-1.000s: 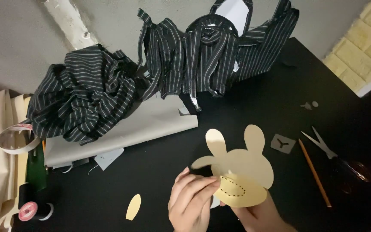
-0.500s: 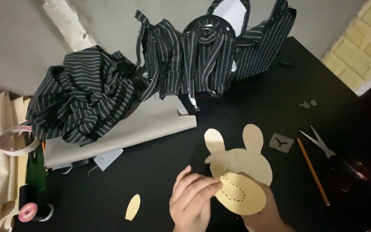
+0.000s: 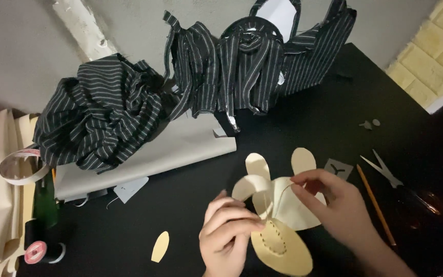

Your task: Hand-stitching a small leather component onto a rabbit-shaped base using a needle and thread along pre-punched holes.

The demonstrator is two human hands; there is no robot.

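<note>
A cream rabbit-shaped cutout with two ears and a ring of dark stitches lies partly lifted over the black table. My left hand pinches its lower left edge beside the stitches. My right hand is raised over the piece, fingers pinched on a thin thread that runs up from the stitch line. Whether a needle is in those fingers is too small to tell.
Scissors and a pencil lie at the right. A small cream oval scrap lies at the lower left. Striped black fabric is heaped at the back over a grey sheet. A tape roll and thread spools are at the left edge.
My right hand has come up from under the cutout and drawn the thread upward and right. The cutout has tilted, and my left hand keeps its pinch.
</note>
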